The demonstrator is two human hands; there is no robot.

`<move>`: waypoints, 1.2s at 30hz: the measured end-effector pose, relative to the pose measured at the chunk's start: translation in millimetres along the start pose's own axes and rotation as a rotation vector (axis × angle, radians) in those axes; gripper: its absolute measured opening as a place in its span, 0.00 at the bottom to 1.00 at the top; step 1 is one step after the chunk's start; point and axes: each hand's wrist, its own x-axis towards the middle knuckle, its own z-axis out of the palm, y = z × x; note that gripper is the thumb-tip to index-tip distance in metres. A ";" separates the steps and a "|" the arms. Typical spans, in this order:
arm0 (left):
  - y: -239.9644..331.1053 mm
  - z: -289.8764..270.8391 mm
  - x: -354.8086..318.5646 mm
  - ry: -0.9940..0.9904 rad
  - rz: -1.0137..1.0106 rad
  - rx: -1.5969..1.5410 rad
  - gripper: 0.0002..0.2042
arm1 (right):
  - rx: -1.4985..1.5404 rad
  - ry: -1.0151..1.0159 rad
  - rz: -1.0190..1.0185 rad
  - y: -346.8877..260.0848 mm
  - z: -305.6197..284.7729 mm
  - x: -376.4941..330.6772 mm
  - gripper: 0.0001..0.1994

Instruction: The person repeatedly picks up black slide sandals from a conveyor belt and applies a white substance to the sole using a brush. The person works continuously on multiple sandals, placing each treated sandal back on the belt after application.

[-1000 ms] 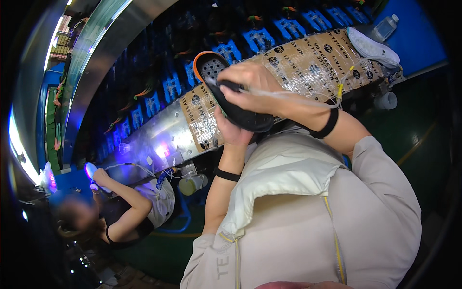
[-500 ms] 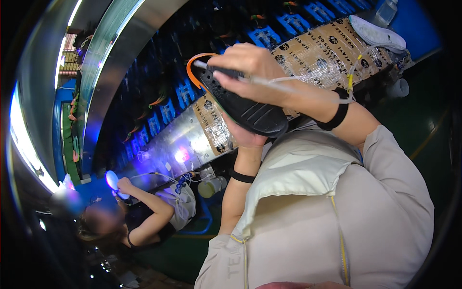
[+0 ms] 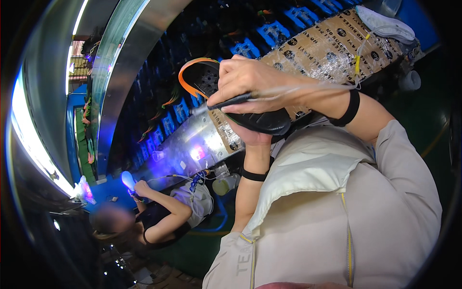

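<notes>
1. Because the black clog (image 3: 262,123), upper middle of the frame, is held from below by the left hand (image 3: 254,137), it could be dropped if that grip is loosened.
2. A thin black tool (image 3: 232,100) is pinched in the right hand (image 3: 250,81); the clog could be scratched by its blurred tip (image 3: 199,110) if the pinch is slackened.
3. If the clear tube (image 3: 320,87) over the right forearm (image 3: 317,103) is snagged, the tool could be tugged aside.

Black perforated footwear piece with orange edge (image 3: 265,122): middle hidden behind right hand (image 3: 252,81). Left hand (image 3: 252,136): fingers hidden beneath the footwear. Slim black pen-like tool (image 3: 232,101): pale tip blurred, form hard to tell. Clear plastic bottle (image 3: 390,6): cut off, upper edge. Co-worker in black top (image 3: 162,224): head blurred.
</notes>
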 end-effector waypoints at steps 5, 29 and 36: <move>3.3 -3.3 -1.8 -0.039 0.036 -0.006 0.32 | -0.150 0.133 0.159 -4.7 -1.7 -0.7 0.12; 24.0 -8.8 -2.8 -0.044 0.299 0.684 0.40 | 0.081 -0.165 -0.010 -27.8 -20.5 -5.1 0.13; 44.9 -12.8 5.6 0.047 0.198 0.122 0.34 | 0.142 -0.353 -0.094 -38.8 -26.1 -1.1 0.11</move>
